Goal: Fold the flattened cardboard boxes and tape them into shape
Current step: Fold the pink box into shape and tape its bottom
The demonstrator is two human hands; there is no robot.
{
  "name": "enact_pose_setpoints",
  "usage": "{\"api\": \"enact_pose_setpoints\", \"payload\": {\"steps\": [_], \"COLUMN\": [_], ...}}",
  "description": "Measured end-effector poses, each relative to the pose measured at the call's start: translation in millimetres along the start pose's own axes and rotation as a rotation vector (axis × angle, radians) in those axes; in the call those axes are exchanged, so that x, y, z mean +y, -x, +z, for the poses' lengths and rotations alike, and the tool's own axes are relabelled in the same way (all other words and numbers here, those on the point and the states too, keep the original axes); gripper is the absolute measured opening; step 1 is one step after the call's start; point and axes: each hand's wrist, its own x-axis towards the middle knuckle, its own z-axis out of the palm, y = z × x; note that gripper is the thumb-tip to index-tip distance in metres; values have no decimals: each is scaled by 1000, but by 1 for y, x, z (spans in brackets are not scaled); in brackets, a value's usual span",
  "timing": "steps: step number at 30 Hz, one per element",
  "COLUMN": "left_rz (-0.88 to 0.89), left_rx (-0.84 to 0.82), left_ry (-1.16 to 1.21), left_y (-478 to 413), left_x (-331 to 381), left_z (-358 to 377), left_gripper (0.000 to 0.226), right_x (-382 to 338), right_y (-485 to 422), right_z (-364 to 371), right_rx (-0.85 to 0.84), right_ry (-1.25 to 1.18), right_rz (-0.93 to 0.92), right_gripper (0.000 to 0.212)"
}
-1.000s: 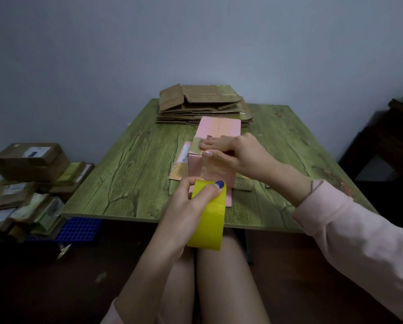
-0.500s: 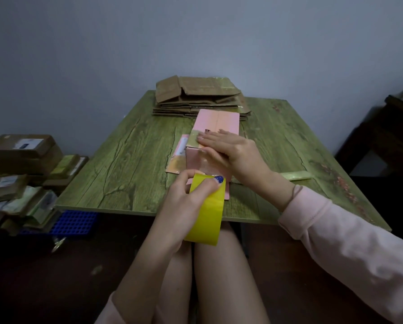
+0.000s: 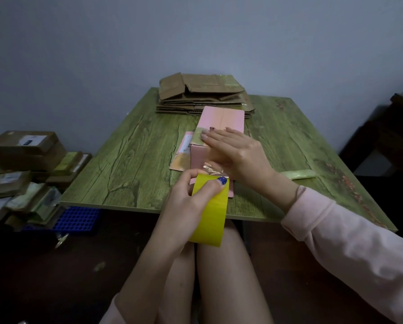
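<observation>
A pink cardboard box [image 3: 221,119] stands folded into shape in the middle of the green table [image 3: 130,160]. My right hand [image 3: 235,153] lies flat across its top, fingers straight, pressing a strip of tape down. My left hand [image 3: 191,197] grips a yellow tape roll [image 3: 211,216] just in front of the box, thumb on the roll's upper edge. A crinkled stretch of clear tape [image 3: 213,169] runs from the roll up to the box. A flat pink sheet [image 3: 183,155] lies under the box's left side.
A stack of flattened brown boxes [image 3: 203,92] sits at the table's far edge. A loose strip of tape [image 3: 300,174] lies on the table to the right. Piled brown boxes [image 3: 25,157] and a blue crate [image 3: 76,218] are on the floor at left. Dark furniture [image 3: 397,136] stands at right.
My right hand has flattened out on the box top, its fingers now straight. The tape roll stayed in my left hand near the box's front, with the tape stretched to the box.
</observation>
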Motion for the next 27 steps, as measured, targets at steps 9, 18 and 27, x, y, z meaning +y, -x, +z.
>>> {"api": "enact_pose_setpoints", "payload": {"steps": [9,18,27], "left_rz": [-10,-6,4], "left_rx": [-27,-27,-30], "left_ry": [23,51,49], "left_y": [-1,-1,-1], "left_x": [-1,-4,-5], "left_z": [-3,-4,-5], "left_gripper": [50,43,47], "right_x": [9,15,7], "right_y": [-10,-3,-5], "right_z": [-22,-21,-19], "right_rx": [-303,-380,-348], "right_ry": [-341,-174,-193], "right_rz": [166,3,51], "right_gripper": [56,65,60]}}
